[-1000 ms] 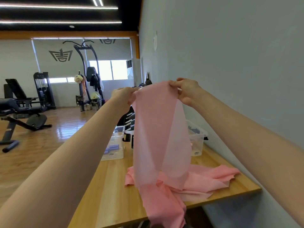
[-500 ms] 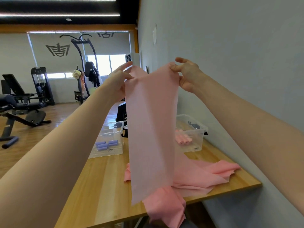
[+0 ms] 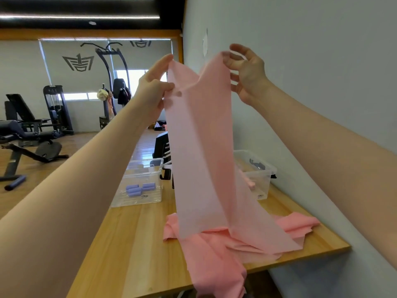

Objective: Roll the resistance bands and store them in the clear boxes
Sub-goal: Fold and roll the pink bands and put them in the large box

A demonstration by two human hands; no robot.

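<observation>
Pink band [image 3: 199, 136] in both hands' grip, two clear boxes [image 3: 139, 183], four purple rolls [image 3: 139, 188]

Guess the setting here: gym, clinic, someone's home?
Most likely a gym. A weight bench and a cable machine stand on the wooden floor behind, and both hands hold up a pink resistance band over a table with clear boxes.

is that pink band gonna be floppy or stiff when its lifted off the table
Probably very floppy: the pink band hangs limp from the left hand and right hand. Likely light and thin, since light shows through. Its tail crumples on the table.
</observation>
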